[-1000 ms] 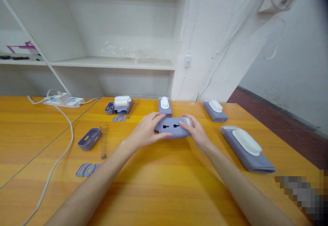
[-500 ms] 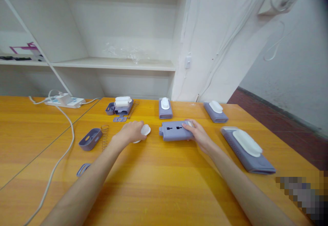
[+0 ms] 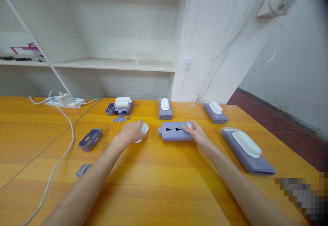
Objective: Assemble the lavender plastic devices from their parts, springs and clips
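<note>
My left hand point(image 3: 132, 132) is closed around a white oval plastic piece point(image 3: 144, 128), whose ends stick out past the fingers. In my right hand point(image 3: 196, 133) is the right end of a lavender plastic case point(image 3: 171, 132). Two dark keyhole-like slots face up on this case, and a narrower tab juts from its left end. The thumb lies on top; the fingers beneath are mostly hidden. A gap separates the white piece from the case. Left of my left hand are a wire coil spring point(image 3: 104, 139), a lavender oval cap point(image 3: 90, 140) and a flat slotted lavender plate point(image 3: 83, 170), partly behind my forearm.
Lavender cases with white oval pieces on top stand at the back point(image 3: 165, 109), back right point(image 3: 215, 112) and right point(image 3: 248, 151). Another case point(image 3: 123, 110) lies among loose parts. A power strip point(image 3: 65, 101) and white cable point(image 3: 72, 133) occupy the left.
My left hand has tilted the white piece slightly, so its textured face no longer shows. My right hand and the case have barely moved.
</note>
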`<action>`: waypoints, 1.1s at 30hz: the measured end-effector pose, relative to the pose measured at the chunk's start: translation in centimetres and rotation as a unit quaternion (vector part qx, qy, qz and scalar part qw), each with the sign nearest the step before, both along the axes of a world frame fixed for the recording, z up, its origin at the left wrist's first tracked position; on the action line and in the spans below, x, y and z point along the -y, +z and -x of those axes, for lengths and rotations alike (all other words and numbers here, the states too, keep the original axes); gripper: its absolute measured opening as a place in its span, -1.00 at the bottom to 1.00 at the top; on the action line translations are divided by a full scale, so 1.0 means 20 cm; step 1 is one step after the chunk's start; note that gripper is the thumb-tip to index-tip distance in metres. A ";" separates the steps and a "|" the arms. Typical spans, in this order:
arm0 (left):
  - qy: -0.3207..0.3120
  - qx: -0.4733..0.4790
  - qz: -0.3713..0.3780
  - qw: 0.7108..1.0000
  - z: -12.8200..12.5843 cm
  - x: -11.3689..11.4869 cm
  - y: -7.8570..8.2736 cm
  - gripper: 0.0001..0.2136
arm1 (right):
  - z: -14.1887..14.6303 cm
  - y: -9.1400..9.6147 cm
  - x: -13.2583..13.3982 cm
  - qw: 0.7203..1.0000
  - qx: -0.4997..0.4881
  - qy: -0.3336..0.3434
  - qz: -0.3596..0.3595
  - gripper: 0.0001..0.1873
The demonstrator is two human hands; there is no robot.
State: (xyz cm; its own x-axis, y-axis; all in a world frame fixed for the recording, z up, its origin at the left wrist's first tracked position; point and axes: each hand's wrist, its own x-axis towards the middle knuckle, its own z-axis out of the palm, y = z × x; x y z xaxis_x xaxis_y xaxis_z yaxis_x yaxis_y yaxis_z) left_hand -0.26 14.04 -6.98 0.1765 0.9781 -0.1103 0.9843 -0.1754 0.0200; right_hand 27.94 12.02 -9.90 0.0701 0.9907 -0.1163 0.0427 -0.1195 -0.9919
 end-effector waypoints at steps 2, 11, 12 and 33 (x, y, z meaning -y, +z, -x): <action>0.013 -0.006 0.000 1.000 0.01 -0.01 0.00 -0.54 | 0.00 0.00 0.00 0.999 0.038 -0.007 0.003 -0.56; 0.060 -0.003 0.016 0.998 0.18 -0.05 0.05 -0.42 | -0.07 0.02 -0.01 0.945 0.324 0.052 -0.013 -0.53; 0.081 0.000 0.015 0.997 0.22 -0.06 0.07 -0.39 | -0.08 0.03 0.00 0.932 0.358 0.063 -0.013 -0.51; -0.201 0.249 -0.051 0.946 -0.14 0.08 0.11 -0.60 | -0.03 0.06 0.05 0.887 0.433 0.147 -0.059 -0.43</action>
State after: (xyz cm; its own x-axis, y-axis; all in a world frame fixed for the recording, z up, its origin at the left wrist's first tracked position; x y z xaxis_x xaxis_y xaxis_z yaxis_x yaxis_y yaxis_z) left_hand 2.62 12.42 -4.72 0.5415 0.8224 0.1746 0.7113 -0.5589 0.4263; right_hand 28.51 11.03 -8.68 -0.1812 0.9827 -0.0384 0.8071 0.1263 -0.5768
